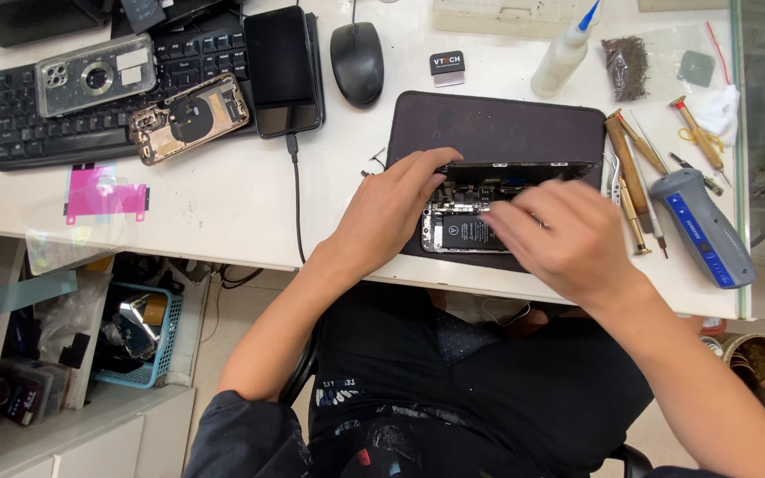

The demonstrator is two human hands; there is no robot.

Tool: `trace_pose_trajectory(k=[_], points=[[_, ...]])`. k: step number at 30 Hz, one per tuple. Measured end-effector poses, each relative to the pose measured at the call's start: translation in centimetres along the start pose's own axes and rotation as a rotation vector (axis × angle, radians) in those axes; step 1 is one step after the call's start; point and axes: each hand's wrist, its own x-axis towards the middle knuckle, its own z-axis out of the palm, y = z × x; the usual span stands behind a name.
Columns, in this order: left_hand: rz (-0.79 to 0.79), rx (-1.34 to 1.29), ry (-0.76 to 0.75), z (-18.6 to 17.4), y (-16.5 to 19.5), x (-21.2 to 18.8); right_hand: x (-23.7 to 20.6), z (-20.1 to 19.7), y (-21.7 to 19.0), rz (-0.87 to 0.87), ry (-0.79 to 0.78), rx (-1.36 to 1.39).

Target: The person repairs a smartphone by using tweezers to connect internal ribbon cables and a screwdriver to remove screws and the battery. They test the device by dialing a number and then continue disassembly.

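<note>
Steadying the opened phone (471, 226) on the dark mat (498, 124) near the table's front edge, my left hand (391, 212) grips its side so my right hand (568, 239), fingers curled, grasp unclear, can work inside.

Bright, even overhead light on my white desk (223, 199), shadows soft and short. My right hand (568, 239) smears with motion blur. Edges bow slightly, wide-lens style; glare on that clear film (64, 230).
</note>
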Motion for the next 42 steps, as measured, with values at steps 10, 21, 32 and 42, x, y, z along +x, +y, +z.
trace_pose_trajectory(k=[10,21,32,42], points=[[0.023,-0.018,0.037,0.4,-0.2,0.2,0.4,2.3,0.9,0.077,-0.158,-0.049],[0.036,-0.005,0.032,0.5,-0.5,0.5,0.3,2.3,1.7,0.064,-0.214,-0.035],[0.044,-0.007,0.033,0.7,-0.7,0.5,0.8,2.1,1.5,0.068,-0.256,-0.015],[0.037,-0.001,0.023,0.7,-0.8,0.5,1.3,1.8,1.7,-0.266,-0.417,-0.291]])
